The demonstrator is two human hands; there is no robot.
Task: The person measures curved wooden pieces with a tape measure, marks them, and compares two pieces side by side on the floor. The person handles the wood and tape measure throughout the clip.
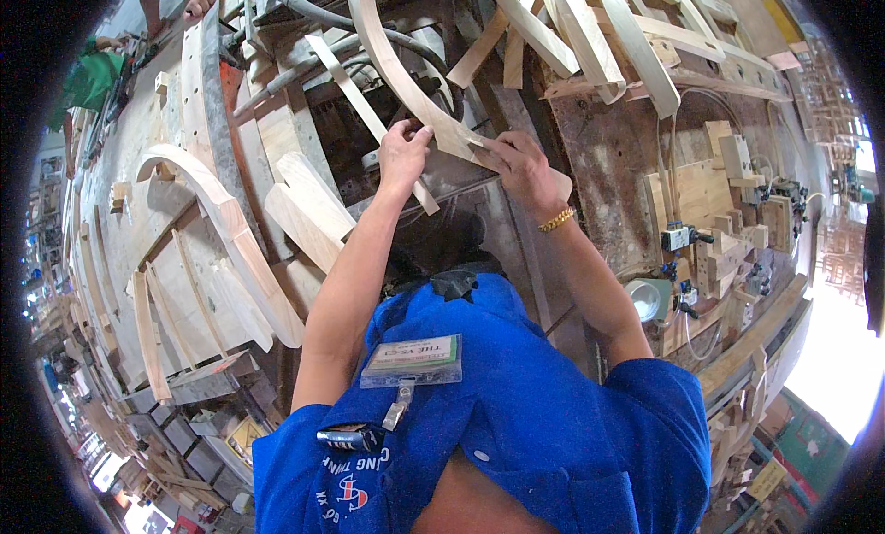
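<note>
A long, pale curved wooden piece (406, 84) runs from the top middle down to the right in front of me. My left hand (404, 154) has its fingers curled, pinching the piece's left edge. Farther along, near the lower end, my right hand (527, 170) grips the same piece, its fingers lying over the wood. Whether a small thing is also under those fingers, I cannot make out. A straight thin wooden strip (348, 90) passes behind my left hand, its lower end showing below the wrist.
Several curved wooden slats (636, 50) lie at the upper right. On the left bench rests a curved wooden part (241, 244). A wooden jig with pneumatic valves (678, 239) and a lamp (645, 299) stand at right. Another person's hand (201, 0) shows at upper left.
</note>
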